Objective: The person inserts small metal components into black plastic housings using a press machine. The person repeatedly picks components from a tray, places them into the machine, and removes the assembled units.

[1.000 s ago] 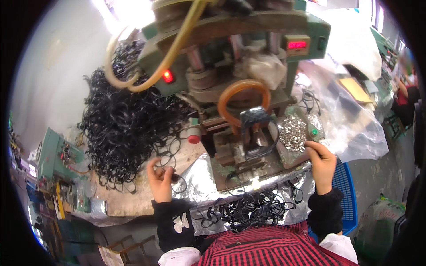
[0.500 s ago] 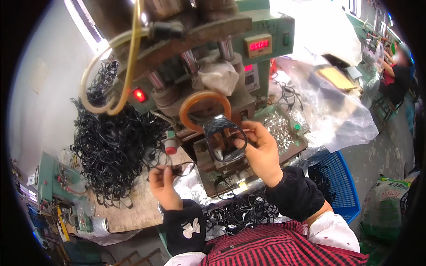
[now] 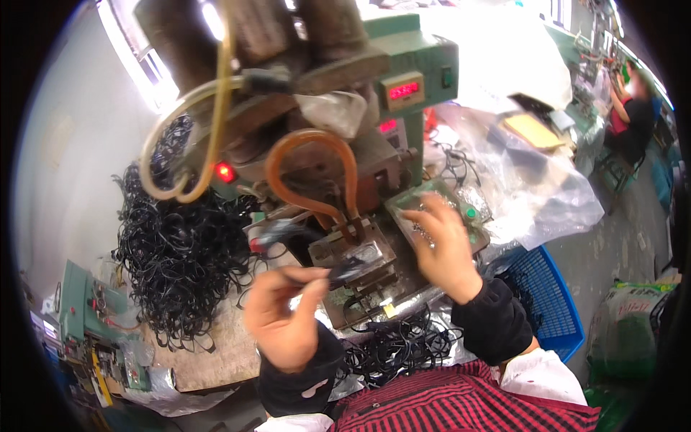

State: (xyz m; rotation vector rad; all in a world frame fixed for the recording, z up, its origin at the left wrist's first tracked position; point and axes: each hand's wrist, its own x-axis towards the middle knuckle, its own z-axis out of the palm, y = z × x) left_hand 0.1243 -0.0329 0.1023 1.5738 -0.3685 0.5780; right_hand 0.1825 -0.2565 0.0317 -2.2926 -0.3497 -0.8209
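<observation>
My left hand point(image 3: 284, 317) is in front of the press, thumb and forefinger pinched on a black band point(image 3: 347, 269). The band reaches over the small metal block point(image 3: 367, 252) at the front of the press; whether it touches is unclear. A motion-smeared dark strip point(image 3: 288, 234) above the hand may be part of the same band. My right hand point(image 3: 443, 252) is over the tray of small shiny metal pieces point(image 3: 414, 198), fingers stretched and apart, with nothing visible held. The green press point(image 3: 417, 57) stands ahead, an orange hose loop point(image 3: 273, 169) hanging at its front.
A large heap of black bands point(image 3: 180, 266) lies on the table to the left. More black bands point(image 3: 403, 345) lie near my lap. On the right are a blue basket point(image 3: 554, 302), clear plastic sheeting point(image 3: 533, 187) and a filled sack point(image 3: 626, 324). Another person point(image 3: 633, 108) sits far right.
My right hand has let go of the black loop and moved right to the tray. My left hand has come up and right toward the press. The orange hose loop has stretched longer.
</observation>
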